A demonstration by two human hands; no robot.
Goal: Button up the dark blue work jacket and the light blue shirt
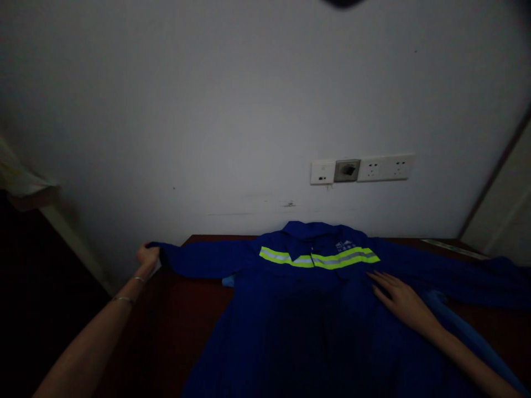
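Observation:
A dark blue work jacket (257,326) lies front side up, its collar toward the wall and both sleeves spread sideways. A yellow-green and silver reflective band crosses its chest, with small white lettering above the band on the right. At the far left, my left hand (147,256) is closed around the cuff end of one sleeve. My right hand (404,301) rests flat on the jacket's chest just below the band, fingers stretched out. Lighter blue cloth (468,326) shows from beneath the jacket near my right forearm. Deep shadow hides the jacket's lower front.
The jacket lies on a dark reddish-brown table (186,315) set against a pale wall (232,110). Several socket plates (385,167) are mounted on the wall. A flat strip (454,249) lies at the table's back right. Whitish cloth (20,174) hangs at the left edge.

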